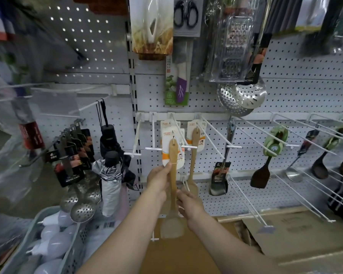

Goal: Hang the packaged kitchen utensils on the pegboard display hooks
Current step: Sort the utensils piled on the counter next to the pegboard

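Pinching the carded wooden spatula (pixel 173 175) at its card with left hand (pixel 159 179), right hand (pixel 188 202) fingers steadying the handle lower down, keeping the hole lined up on the hook (pixel 177 131).

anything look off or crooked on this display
Nothing is damaged or spilled. One oddity: folded umbrellas hang among the kitchen utensils, left of the wooden spatulas. The spatula held by the left hand and right hand hangs roughly straight, like its neighbour.
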`<state>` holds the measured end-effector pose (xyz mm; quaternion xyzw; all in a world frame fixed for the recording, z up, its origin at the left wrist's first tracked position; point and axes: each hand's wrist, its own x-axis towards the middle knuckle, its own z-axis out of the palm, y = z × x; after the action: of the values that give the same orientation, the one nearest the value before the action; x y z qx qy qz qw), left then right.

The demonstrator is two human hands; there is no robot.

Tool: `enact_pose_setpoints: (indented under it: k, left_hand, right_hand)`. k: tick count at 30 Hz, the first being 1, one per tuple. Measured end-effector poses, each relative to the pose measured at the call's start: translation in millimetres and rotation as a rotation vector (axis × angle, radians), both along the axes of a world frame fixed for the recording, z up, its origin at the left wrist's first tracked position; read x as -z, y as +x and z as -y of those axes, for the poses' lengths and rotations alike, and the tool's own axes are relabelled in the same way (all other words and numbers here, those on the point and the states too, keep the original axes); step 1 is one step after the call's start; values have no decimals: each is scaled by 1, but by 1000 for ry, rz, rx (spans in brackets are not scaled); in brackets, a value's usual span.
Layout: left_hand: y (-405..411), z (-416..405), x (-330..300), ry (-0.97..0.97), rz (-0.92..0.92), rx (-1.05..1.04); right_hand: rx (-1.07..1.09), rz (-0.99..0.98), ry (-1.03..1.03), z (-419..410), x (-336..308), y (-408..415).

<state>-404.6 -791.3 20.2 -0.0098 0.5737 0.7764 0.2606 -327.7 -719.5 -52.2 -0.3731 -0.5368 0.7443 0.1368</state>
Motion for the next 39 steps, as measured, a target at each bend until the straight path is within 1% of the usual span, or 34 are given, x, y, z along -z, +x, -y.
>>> enact_pose_setpoints:
  k: [2, 7, 10, 14, 19, 23, 32, 36, 39]
  left_hand:
    - [14, 14, -3, -17, 31, -1]
    - [49, 54, 3, 15, 73, -24]
    - [73, 79, 14, 14, 98, -71]
    - [106, 122, 30, 74, 143, -146]
    - [140, 186, 45, 45, 241, -278]
    - [159, 240, 53, 49, 279, -367]
    - [150, 388, 60, 169, 301, -541]
    - [128, 474, 50, 203, 301, -608]
    - [109, 551, 45, 185, 284, -669]
  right_hand:
    - [-17, -14, -2, 2, -5, 6]
    - [-90, -42, 22, 24, -20, 31]
    - [-129, -81, 2, 46, -25, 50]
    - [-188, -113, -30, 82, -24, 68]
    - [-290, -84, -54, 134, -13, 85]
    - [-395, -28, -64, 182, -1, 91]
    - [-586, 35, -65, 331, -6, 67]
    - [-609, 42, -48, 423, -19, 38]
    - [-644, 25, -48, 503, -21, 9]
